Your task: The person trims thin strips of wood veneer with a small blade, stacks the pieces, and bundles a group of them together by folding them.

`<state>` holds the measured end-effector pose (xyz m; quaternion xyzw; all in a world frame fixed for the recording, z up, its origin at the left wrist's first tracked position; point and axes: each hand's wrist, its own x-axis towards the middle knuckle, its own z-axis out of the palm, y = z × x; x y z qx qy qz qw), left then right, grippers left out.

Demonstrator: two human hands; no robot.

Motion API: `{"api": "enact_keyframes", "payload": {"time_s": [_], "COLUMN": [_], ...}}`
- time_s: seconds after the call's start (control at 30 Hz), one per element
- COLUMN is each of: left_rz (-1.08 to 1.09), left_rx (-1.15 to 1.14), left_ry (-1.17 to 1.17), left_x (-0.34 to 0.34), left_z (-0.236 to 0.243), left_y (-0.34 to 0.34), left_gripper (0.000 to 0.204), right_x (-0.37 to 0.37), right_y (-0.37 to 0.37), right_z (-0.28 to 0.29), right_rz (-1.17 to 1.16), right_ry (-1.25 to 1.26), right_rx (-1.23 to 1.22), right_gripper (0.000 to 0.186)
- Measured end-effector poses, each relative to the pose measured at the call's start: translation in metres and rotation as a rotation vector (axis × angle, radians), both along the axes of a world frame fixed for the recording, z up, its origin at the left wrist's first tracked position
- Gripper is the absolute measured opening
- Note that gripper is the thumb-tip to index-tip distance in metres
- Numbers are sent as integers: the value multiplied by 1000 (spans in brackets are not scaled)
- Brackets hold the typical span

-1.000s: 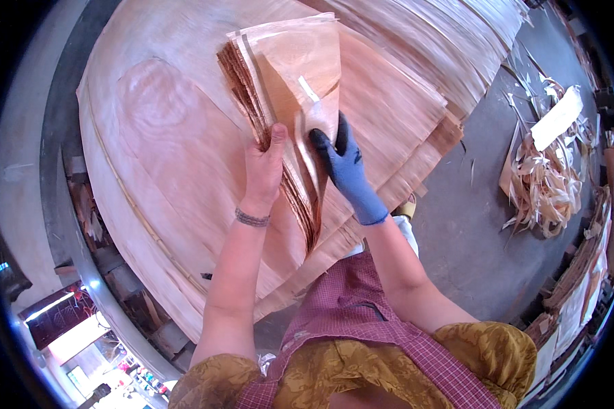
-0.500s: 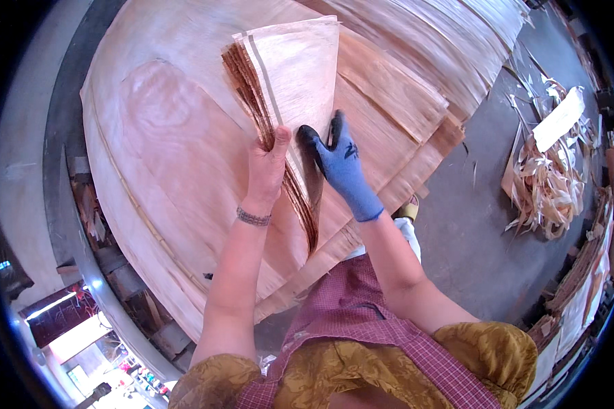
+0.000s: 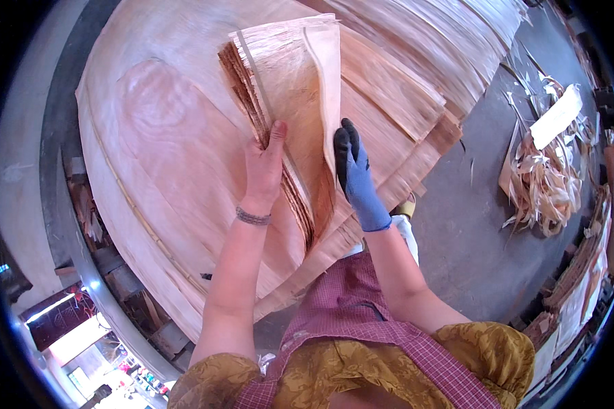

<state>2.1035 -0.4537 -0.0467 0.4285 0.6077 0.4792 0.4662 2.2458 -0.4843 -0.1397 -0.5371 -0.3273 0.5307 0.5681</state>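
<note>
My bare left hand [image 3: 263, 167] is closed on the left edge of a stack of thin wood veneer strips [image 3: 242, 85], thumb on top and fingers tucked underneath. The stack is wide at its far end and narrows toward me. Its top veneer sheet [image 3: 286, 68] bows upward, with the right side raised and curled over. At that raised edge is my right hand [image 3: 358, 180], in a blue glove with black fingertips. Its fingers are stretched out and lie close together against the edge, not wrapped round it. Where the palm meets the sheet is hidden.
Large veneer sheets [image 3: 164, 157] lie piled beneath the stack, with layered smaller pieces [image 3: 396, 88] at the right. A heap of veneer scraps [image 3: 542, 180] lies on the grey floor [image 3: 457, 252]. More stacked veneer [image 3: 573, 279] stands at the far right.
My right hand has moved right, off the top sheet's face to its right edge, and its thumb has closed toward the fingers. The sheet now bows up. My left hand keeps its hold.
</note>
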Motion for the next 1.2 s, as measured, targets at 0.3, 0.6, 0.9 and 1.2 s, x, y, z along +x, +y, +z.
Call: {"api": "enact_keyframes", "payload": {"time_s": [0.3,0.6,0.9,1.2], "left_rz": [-11,-48,-88,31], "left_rx": [-15,51,-55,63], "left_ry": [25,-10,-52,-14], "left_x": [-4,-16,-9,5], "left_z": [8,-5,-6,-3], "left_y": [-2,-5,0,6], "left_gripper": [33,40,43,26], "right_x": [6,-16,-5,22], "right_y": [-27,31,26,3], "right_z": [94,52,12,-17], "right_rz": [-116,184,127,59], "right_ry": [-850,-93,115,-38], "right_rx": [687,79,108,4], "right_gripper": [69,69,61,55]}}
